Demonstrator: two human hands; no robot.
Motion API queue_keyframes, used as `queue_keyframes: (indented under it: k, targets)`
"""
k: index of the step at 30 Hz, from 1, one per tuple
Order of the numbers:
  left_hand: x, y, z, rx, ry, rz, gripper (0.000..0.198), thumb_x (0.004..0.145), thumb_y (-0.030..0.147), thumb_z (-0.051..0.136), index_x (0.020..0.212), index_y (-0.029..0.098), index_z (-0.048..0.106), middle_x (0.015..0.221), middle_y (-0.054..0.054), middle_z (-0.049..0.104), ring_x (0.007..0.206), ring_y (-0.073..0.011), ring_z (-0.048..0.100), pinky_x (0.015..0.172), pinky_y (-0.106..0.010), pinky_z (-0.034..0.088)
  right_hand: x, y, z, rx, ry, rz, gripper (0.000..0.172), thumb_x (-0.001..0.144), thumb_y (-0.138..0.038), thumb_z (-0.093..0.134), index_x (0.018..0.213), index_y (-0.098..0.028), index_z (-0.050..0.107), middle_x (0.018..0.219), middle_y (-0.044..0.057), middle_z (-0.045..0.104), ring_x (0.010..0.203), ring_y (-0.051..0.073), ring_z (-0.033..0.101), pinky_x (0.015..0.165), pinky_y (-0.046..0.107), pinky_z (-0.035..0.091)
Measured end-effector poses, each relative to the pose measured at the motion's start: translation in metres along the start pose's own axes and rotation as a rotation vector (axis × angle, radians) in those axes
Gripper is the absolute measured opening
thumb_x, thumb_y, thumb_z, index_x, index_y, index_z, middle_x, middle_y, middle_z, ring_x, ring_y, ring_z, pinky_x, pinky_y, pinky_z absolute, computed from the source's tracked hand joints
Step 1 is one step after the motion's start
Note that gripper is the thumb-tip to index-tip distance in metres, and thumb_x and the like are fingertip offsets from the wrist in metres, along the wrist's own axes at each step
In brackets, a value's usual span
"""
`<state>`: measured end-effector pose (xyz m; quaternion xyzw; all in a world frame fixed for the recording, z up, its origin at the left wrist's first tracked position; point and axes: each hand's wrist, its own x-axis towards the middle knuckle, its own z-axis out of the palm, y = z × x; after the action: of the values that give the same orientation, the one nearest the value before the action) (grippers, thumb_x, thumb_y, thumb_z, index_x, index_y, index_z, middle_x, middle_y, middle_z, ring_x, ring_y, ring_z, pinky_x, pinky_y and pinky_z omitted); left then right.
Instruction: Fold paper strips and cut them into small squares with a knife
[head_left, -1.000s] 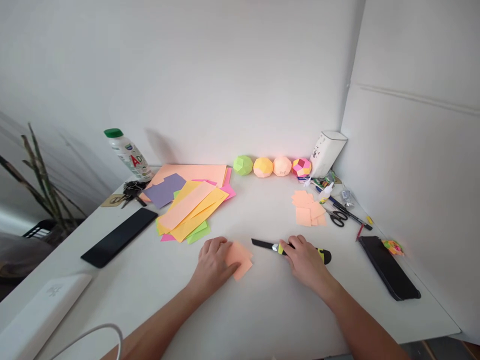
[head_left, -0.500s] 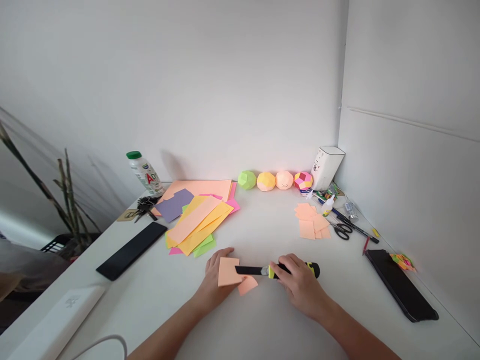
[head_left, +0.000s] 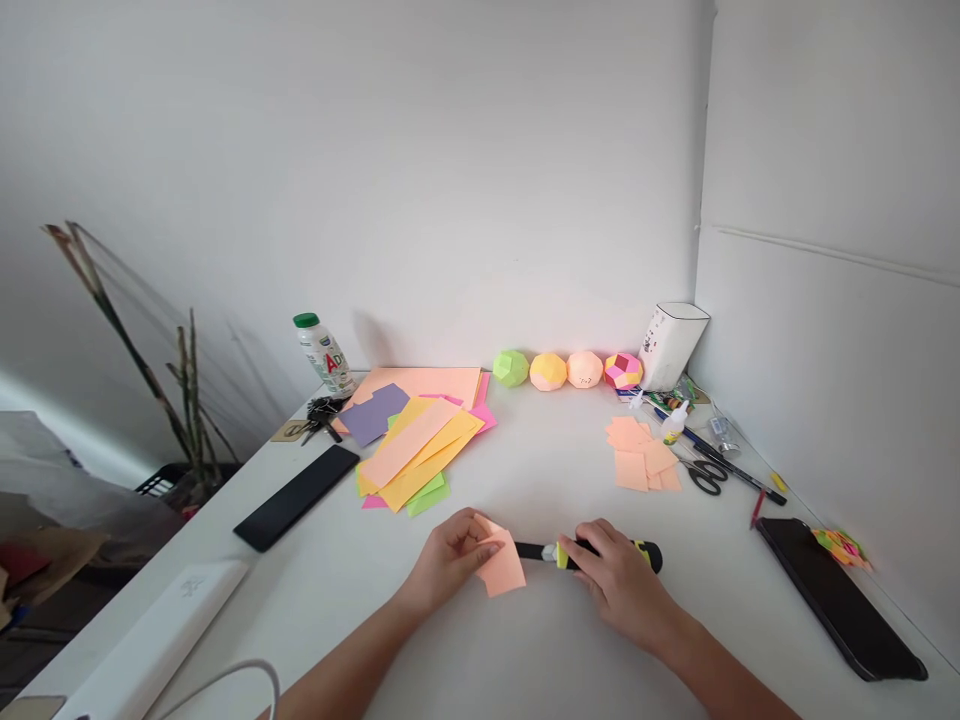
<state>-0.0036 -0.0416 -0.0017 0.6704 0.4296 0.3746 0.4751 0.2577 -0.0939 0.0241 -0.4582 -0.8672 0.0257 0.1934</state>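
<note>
Between its thumb and fingers, my left hand (head_left: 452,555) pinches a peach piece of paper (head_left: 504,570) just above the white table. My right hand (head_left: 616,570) is wrapped round the handle of a black and yellow-green utility knife (head_left: 561,553), which lies level and points left. Its dark blade runs behind the right edge of the paper, so the tip is hidden. Whether one or two sheets are in my left hand I cannot tell.
Coloured paper sheets (head_left: 420,450) lie in a pile at left. Along the wall stand paper polyhedra (head_left: 549,371). Cut peach squares (head_left: 632,470), scissors (head_left: 707,477) and a glue bottle (head_left: 674,424) sit at right, a black phone (head_left: 840,600) nearer. A white bottle (head_left: 325,358) leans at back left.
My left hand, earlier flat under a peach square with the blade over it, now pinches peach paper, turned in front of the blade. My right hand keeps its grip. The view has shifted slightly.
</note>
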Motion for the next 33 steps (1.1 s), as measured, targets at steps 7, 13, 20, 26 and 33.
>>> queue_keyframes:
  k: [7,13,20,26,33]
  targets:
    - [-0.003,0.007,-0.002,-0.066,0.117,-0.143,0.031,0.078,0.045,0.065,0.065,0.017,0.057,0.074,-0.001,0.059,0.07,-0.0146,0.054,0.062,-0.024,0.043,-0.004,0.011,0.007,-0.1,-0.057,0.025,0.041,0.083,-0.001,0.045,0.118,-0.015,0.059,0.096,0.011,0.06,0.087,0.023,0.056,0.07,0.037,0.053]
    - [-0.01,0.008,0.004,-0.24,0.079,-0.233,0.036,0.076,0.052,0.066,0.07,0.017,0.058,0.066,-0.001,0.058,0.06,-0.0141,0.053,0.053,-0.024,0.042,-0.004,0.028,0.01,-0.162,0.007,0.101,0.038,0.084,-0.003,0.042,0.112,-0.015,0.063,0.096,0.013,0.062,0.088,0.028,0.058,0.072,0.046,0.052]
    - [-0.028,0.01,0.027,-0.21,0.028,-0.184,0.052,0.074,0.057,0.066,0.11,0.02,0.061,0.07,0.001,0.056,0.065,-0.0135,0.05,0.061,-0.025,0.042,-0.003,-0.025,0.014,0.598,0.074,0.157,0.044,0.091,-0.029,0.047,0.134,-0.024,0.038,0.117,0.012,0.058,0.102,0.022,0.058,0.088,0.038,0.049]
    - [-0.035,0.013,0.04,-0.32,-0.05,-0.218,0.059,0.072,0.063,0.065,0.111,0.019,0.061,0.076,-0.001,0.055,0.07,-0.0143,0.051,0.062,-0.025,0.043,0.002,-0.053,0.027,1.077,-0.052,0.424,0.032,0.089,-0.033,0.05,0.116,-0.021,0.039,0.069,-0.004,0.054,0.064,0.014,0.053,0.062,0.027,0.044]
    - [-0.027,0.019,0.023,-0.305,-0.089,-0.077,0.048,0.084,0.058,0.053,0.117,0.022,0.056,0.103,-0.01,0.064,0.096,-0.0223,0.06,0.083,-0.034,0.049,0.014,-0.03,0.021,0.928,0.066,0.493,0.018,0.082,-0.034,0.055,0.073,-0.018,0.057,0.069,0.001,0.058,0.063,0.014,0.053,0.057,0.024,0.044]
